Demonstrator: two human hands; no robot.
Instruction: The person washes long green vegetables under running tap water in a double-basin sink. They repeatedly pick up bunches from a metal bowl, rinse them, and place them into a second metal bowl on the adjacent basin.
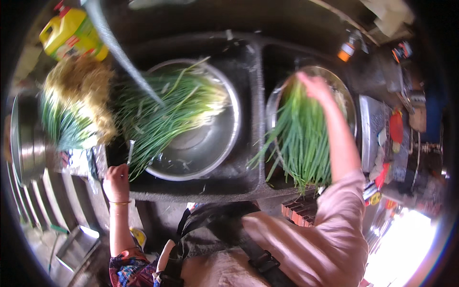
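My right hand (313,86) grips the pale root ends of a bunch of green onions (304,140). Their green leaves hang toward me over the rim of a steel basin (355,118) in the right sink. My left hand (116,183) is curled at the near left edge of the left sink, beside some leaf tips; whether it holds anything is hidden. More green onions (179,107) lie across a larger steel basin (236,118) in the left sink, white ends to the right. A stream of water (122,53) falls onto them from the upper left.
A dark divider (257,107) separates both sinks. At the left stand a yellow jug (73,34) with a red top, onions with bushy tan roots (80,86), and a steel pot (27,140). A metal tray (371,132) sits at right. Bricks (297,213) show below the sink.
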